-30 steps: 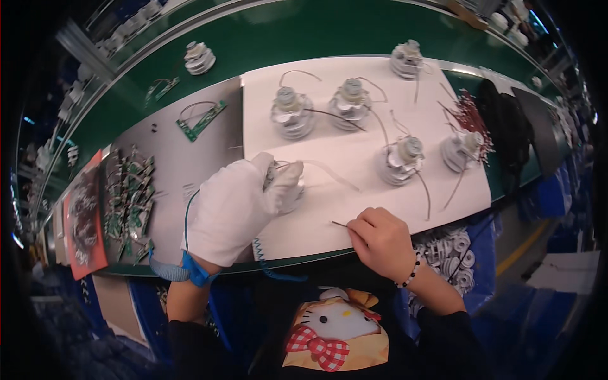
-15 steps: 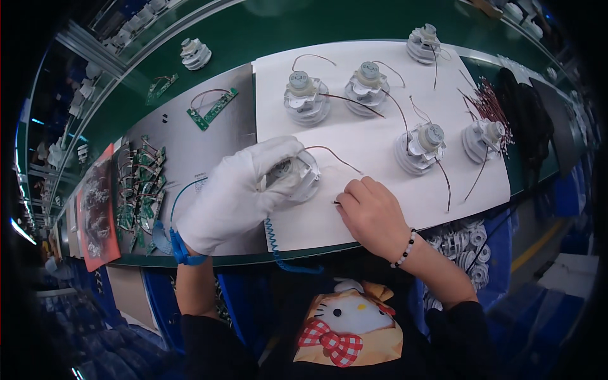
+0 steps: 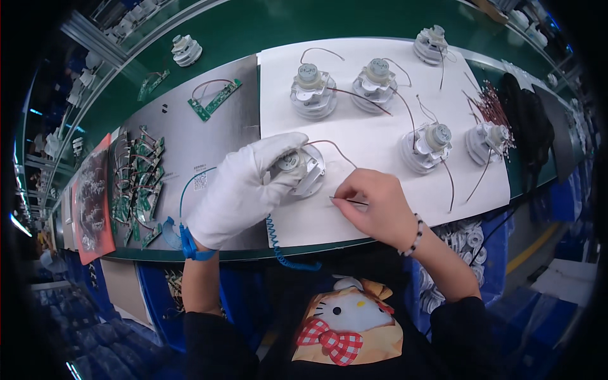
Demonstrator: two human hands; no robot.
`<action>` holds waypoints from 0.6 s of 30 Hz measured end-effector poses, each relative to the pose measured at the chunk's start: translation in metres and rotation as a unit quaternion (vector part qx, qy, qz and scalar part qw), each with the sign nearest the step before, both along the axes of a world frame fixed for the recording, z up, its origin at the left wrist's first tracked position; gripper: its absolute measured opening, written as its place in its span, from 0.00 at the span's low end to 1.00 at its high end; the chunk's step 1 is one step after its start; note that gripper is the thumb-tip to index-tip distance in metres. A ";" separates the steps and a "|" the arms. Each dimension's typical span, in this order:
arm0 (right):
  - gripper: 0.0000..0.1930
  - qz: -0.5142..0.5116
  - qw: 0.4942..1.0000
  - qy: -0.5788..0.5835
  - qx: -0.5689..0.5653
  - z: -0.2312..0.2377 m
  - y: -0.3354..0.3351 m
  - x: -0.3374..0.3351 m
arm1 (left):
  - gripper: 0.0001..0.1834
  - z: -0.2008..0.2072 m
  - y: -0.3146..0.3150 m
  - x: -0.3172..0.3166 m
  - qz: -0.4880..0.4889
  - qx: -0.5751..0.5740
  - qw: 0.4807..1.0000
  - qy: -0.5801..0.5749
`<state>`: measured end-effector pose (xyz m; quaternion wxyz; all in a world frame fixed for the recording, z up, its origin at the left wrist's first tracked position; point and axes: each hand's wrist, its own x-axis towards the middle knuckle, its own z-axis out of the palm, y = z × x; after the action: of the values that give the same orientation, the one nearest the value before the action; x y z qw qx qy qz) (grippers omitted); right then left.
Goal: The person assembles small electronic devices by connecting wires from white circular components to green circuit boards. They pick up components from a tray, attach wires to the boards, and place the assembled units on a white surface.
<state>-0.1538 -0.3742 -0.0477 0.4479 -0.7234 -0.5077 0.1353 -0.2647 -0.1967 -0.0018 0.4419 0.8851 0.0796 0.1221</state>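
Observation:
My left hand (image 3: pixel 234 187), in a white glove, is closed around a white motor assembly (image 3: pixel 311 176) with a round metal motor on top, low over the white sheet. From it a thin reddish-brown wire (image 3: pixel 334 144) arcs right, its end reaching the back of my right hand's fingers. My right hand (image 3: pixel 380 206), bare, is closed in a pinch on a thin dark wire-like piece (image 3: pixel 360 202), whose tip pokes out to the left; its exact kind is too small to tell. A blue wrist strap (image 3: pixel 190 247) with a coiled cord circles my left wrist.
Several similar motor assemblies (image 3: pixel 313 95) with wires stand on the white sheet (image 3: pixel 354 142). Green circuit boards (image 3: pixel 142 183) are piled at left, beside an orange-edged bag (image 3: pixel 95 196). A wire bundle (image 3: pixel 493 107) lies at right. Below the bench edge, a blue bin (image 3: pixel 500 253) holds white parts.
My right hand has shifted slightly right, and more of the thin dark piece shows between its fingers. The wire's end now meets that hand. The held assembly has tilted a little; the view has shifted slightly.

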 end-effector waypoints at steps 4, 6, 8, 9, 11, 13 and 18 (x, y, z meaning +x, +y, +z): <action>0.06 -0.016 0.967 0.254 -0.009 -0.007 0.011 0.001 | 0.16 -0.011 -0.001 0.000 0.021 0.026 0.998 -0.048; 0.07 -0.031 0.949 0.312 0.018 -0.015 0.018 -0.002 | 0.16 -0.013 -0.001 -0.001 0.031 0.024 0.998 -0.043; 0.07 -0.043 0.937 0.347 0.024 -0.018 0.021 -0.004 | 0.16 -0.017 -0.001 -0.001 0.034 0.022 0.998 -0.049; 0.07 -0.045 0.934 0.354 0.018 -0.017 0.022 -0.004 | 0.16 -0.019 -0.001 -0.001 0.035 0.022 0.997 -0.058; 0.07 -0.050 0.932 0.358 0.015 -0.017 0.023 -0.005 | 0.17 -0.022 -0.001 0.000 0.031 0.040 0.996 -0.074; 0.06 -0.052 0.934 0.352 0.021 -0.016 0.024 -0.006 | 0.17 -0.021 -0.001 0.001 0.024 0.075 0.993 -0.088; 0.06 -0.043 0.931 0.363 0.005 -0.011 0.026 -0.004 | 0.18 -0.023 -0.002 0.001 0.023 0.074 0.992 -0.096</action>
<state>-0.1581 -0.3484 -0.0587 0.6105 -0.6437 -0.2800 0.3668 -0.2635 -0.1982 -0.0249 0.3777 0.8975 0.0480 0.2226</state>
